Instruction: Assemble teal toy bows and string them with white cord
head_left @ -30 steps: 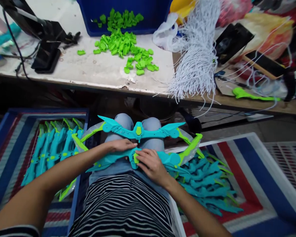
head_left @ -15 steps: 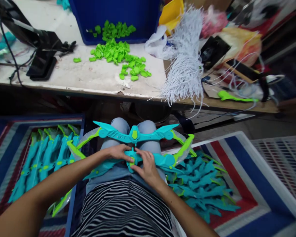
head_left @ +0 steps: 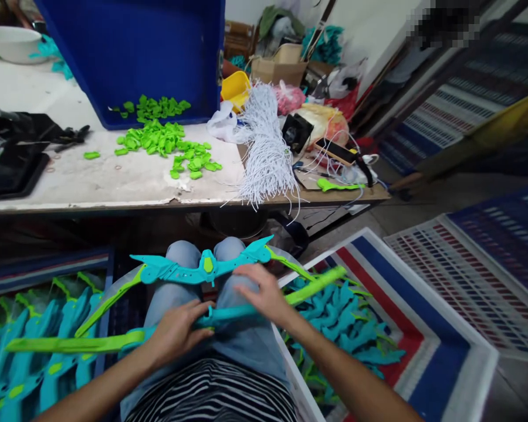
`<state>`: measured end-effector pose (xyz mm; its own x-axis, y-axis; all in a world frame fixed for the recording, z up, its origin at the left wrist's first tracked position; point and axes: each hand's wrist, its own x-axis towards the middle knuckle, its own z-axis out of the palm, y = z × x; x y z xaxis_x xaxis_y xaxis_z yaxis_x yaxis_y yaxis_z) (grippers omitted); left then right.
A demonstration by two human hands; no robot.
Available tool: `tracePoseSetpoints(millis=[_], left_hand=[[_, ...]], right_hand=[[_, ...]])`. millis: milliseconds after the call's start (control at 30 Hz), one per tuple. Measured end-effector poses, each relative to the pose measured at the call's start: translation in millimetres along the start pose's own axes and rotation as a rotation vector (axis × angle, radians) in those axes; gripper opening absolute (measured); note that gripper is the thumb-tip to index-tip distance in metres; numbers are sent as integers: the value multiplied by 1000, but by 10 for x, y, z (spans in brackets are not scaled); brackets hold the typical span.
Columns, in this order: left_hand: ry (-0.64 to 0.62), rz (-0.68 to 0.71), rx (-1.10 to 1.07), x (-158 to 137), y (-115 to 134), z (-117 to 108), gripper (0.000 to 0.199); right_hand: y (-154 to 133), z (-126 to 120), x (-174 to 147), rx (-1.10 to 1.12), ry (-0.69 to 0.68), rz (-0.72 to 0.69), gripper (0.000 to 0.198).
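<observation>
- Near bow [head_left: 231, 315]: turned edge-on above the lap, on the person's side of the bench [head_left: 136, 189].
- Left hand [head_left: 180, 330]: closed around the near bow's turquoise middle section.
- Right hand [head_left: 264, 294]: fingers loosely spread over the near bow, close to the far bow; contact cannot be told.
- Far bow [head_left: 229, 267]: across the thighs, between the near bow and the bench.
- Blue crate [head_left: 110, 266] and white crate [head_left: 431, 291]: both before the bench, holding further bows.
- Green clips [head_left: 152, 139]: heaped on the bench, left of white cords [head_left: 266, 155].
</observation>
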<state>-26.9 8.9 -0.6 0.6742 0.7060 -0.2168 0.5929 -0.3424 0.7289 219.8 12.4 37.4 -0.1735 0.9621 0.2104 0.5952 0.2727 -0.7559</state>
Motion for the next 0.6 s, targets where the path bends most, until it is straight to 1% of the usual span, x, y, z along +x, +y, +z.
tracePoseSetpoints(millis=[67, 100, 167, 233, 300, 367, 433, 500, 533, 600], left_hand=[[184, 131, 293, -159, -47, 97, 46], [272, 185, 418, -226, -89, 166, 51], [399, 242, 582, -325, -181, 328, 61], [438, 261, 660, -383, -245, 470, 70], [412, 284, 674, -405, -255, 522, 73], [365, 301, 636, -390, -212, 446, 65], [351, 308, 558, -322, -135, 256, 50], [395, 300, 463, -194, -46, 7, 35], [435, 293, 413, -108, -2, -120, 30], [515, 273, 311, 98, 83, -353, 25]], right_hand=[[187, -400, 323, -36, 248, 74, 19], [303, -577, 512, -55, 329, 131, 19], [533, -836, 914, -105, 410, 256, 20], [696, -946, 1302, -162, 443, 310, 21], [746, -936, 1639, -196, 458, 290, 20], [691, -859, 1910, -286, 413, 224, 22], [582, -767, 2117, -469, 277, 163, 25], [479, -697, 2271, -671, 96, 154, 25], [442, -677, 2329, -734, 27, 168, 23], [402, -674, 2401, -792, -48, 195, 19]])
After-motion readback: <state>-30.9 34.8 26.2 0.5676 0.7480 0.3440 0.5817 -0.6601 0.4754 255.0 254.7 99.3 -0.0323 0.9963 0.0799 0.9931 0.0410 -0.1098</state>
